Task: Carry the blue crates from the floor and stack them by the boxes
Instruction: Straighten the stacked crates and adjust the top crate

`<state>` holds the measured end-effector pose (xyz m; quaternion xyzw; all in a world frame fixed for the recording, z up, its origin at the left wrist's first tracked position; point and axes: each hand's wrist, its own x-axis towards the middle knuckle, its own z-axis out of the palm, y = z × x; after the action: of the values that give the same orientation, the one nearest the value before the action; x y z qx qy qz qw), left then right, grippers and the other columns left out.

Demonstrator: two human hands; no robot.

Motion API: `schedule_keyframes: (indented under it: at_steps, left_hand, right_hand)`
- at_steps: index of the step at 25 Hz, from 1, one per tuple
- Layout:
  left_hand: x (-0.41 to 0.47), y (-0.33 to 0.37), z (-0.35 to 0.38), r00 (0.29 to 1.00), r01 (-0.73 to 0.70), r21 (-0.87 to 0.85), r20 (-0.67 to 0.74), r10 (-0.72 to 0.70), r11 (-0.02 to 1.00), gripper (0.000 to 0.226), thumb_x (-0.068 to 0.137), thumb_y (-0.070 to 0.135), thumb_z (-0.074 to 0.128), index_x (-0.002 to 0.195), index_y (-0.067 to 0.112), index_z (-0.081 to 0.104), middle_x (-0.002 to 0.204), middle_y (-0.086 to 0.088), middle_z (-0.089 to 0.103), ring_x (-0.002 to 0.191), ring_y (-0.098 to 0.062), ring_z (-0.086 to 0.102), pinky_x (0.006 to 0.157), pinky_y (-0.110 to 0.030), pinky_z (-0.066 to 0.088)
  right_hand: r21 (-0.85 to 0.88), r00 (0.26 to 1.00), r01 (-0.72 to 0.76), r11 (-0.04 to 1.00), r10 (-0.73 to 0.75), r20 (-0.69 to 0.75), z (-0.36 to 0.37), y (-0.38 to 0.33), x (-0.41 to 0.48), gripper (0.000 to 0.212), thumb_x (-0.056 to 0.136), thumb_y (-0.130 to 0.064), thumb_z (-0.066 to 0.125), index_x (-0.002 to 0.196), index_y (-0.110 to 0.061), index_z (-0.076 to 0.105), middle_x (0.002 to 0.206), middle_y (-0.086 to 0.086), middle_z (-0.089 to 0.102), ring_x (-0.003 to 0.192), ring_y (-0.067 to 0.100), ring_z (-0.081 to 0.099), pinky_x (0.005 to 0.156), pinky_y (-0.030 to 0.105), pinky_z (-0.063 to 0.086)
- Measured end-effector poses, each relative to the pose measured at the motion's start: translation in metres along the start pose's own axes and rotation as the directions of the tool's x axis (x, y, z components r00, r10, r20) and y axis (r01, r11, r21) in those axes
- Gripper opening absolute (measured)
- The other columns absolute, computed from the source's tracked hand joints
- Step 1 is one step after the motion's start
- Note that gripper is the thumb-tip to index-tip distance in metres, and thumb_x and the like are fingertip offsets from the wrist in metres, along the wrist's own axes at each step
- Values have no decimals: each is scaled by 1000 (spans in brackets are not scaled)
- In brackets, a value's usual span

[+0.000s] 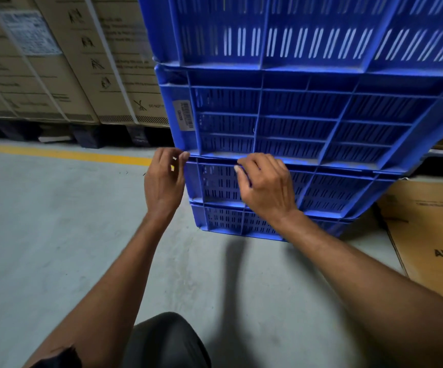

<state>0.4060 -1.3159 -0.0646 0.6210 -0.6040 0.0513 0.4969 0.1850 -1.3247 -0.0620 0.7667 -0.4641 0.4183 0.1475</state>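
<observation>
A stack of blue crates (294,128) stands on the grey floor (55,221), four tiers showing, the top one running out of view. Their slotted walls show only dark gaps; what lies inside cannot be told. The second crate from the top (281,120) carries a small barcode label (184,114) on its left corner post.

The left hand (164,179) curls its grip around the left corner of the stack, fingertips on the seam between the labelled crate and the third crate (321,187) below it. The right hand (265,181) hooks its fingers over that same seam further along, its grip clenched on the rim.

Behind and to the left, strapped cardboard boxes (69,62) sit on a dark pallet (82,132), with a yellow floor line (69,154) before them. A brown carton (427,229) stands just beside the stack on the right, and a dark knee (167,341) fills the bottom edge.
</observation>
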Motion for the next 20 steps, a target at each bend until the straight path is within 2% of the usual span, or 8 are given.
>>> schedule_keyframes:
  at_steps: [1, 3, 4, 7, 11, 16, 19, 20]
  left_hand:
    - [8, 4, -4, 998, -26, 16, 50, 25, 1000, 31, 101, 47, 51, 96, 18, 60, 98, 6, 58, 75, -8, 57, 60, -35, 50]
    - [27, 14, -7, 983, -103, 128, 164, 81, 986, 35, 100, 55, 48, 93, 22, 59, 92, 7, 58, 73, -9, 55, 59, -29, 45]
    - [35, 19, -6, 969, -172, 220, 215, 125, 960, 34, 101, 53, 45, 93, 22, 57, 90, 5, 58, 73, -12, 55, 58, -30, 44]
    - [47, 19, -2, 928, -314, 365, 312, 203, 876, 28, 102, 40, 43, 91, 17, 53, 84, -1, 60, 69, -21, 55, 56, -35, 48]
    - [46, 20, 3, 929, -307, 346, 310, 201, 887, 30, 102, 29, 41, 81, 10, 51, 77, -8, 61, 61, -25, 50, 54, -36, 44]
    - [39, 25, 7, 947, -283, 329, 242, 209, 901, 29, 98, 22, 50, 72, 9, 47, 68, -10, 57, 56, -24, 43, 53, -35, 38]
    - [43, 33, -2, 943, -256, 383, 302, 142, 887, 31, 97, 30, 52, 73, 10, 53, 68, -9, 61, 58, -31, 56, 51, -36, 45]
    - [45, 37, -10, 944, -261, 412, 297, 142, 873, 34, 98, 34, 51, 72, 12, 54, 66, -9, 60, 58, -32, 58, 49, -37, 47]
  right_hand:
    - [41, 990, -143, 989, 143, -3, 1, -13, 7, 21, 96, -35, 59, 94, -14, 63, 85, 1, 61, 76, 20, 55, 66, 34, 43]
    - [113, 892, -449, 886, 452, -5, 2, -27, 23, 28, 96, -45, 58, 91, -18, 52, 82, -4, 56, 75, 15, 51, 64, 31, 42]
    - [107, 859, -509, 854, 512, -8, 3, -27, 27, 28, 96, -44, 58, 90, -19, 49, 82, -5, 54, 75, 15, 50, 64, 32, 43]
    - [19, 878, -479, 878, 479, 3, 2, -14, 22, 22, 97, -37, 59, 91, -18, 50, 85, -2, 56, 82, 20, 51, 69, 36, 45]
    - [-85, 915, -393, 915, 399, 57, -1, -4, 25, 22, 97, -34, 58, 90, -13, 58, 84, 2, 60, 84, 22, 54, 67, 30, 38]
    - [-110, 934, -341, 934, 350, 70, -3, -1, 22, 25, 94, -34, 65, 87, -11, 58, 79, 2, 57, 78, 21, 51, 64, 29, 30]
    - [-59, 922, -342, 938, 347, 172, -12, 5, 26, 24, 93, -37, 65, 89, -14, 60, 82, 0, 59, 81, 22, 54, 64, 33, 39]
    - [-26, 941, -296, 955, 296, 161, -20, 7, 29, 20, 94, -34, 66, 93, -14, 64, 86, 1, 63, 85, 23, 56, 67, 36, 45]
